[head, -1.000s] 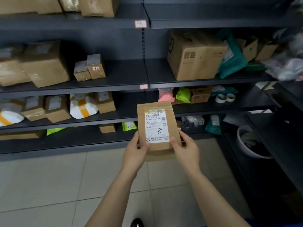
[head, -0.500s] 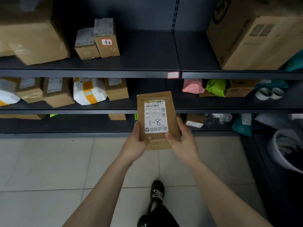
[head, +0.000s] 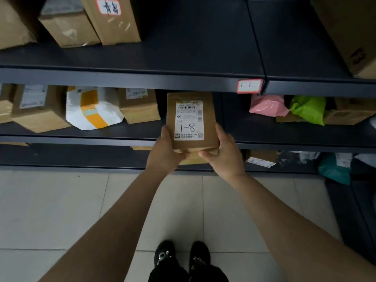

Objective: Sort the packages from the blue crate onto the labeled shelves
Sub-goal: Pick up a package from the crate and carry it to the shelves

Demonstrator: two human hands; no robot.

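a: how are the arms placed?
b: both reach forward, bare, and meet below and left of the red-edged shelf tag point(head: 249, 86). the left hand point(head: 165, 153) and right hand point(head: 223, 154) clasp the lower corners of the package point(head: 191, 98), with the fingers point(head: 219, 130) curled round its sides.
a: and the package itself?
b: a flat brown box, upright, its face toward the camera. its white label point(head: 189, 121) carries a barcode and a handwritten "1-8". it is held in front of the shelf opening just under that tag. a pink bag point(head: 267, 105) lies below the tag, slightly right.
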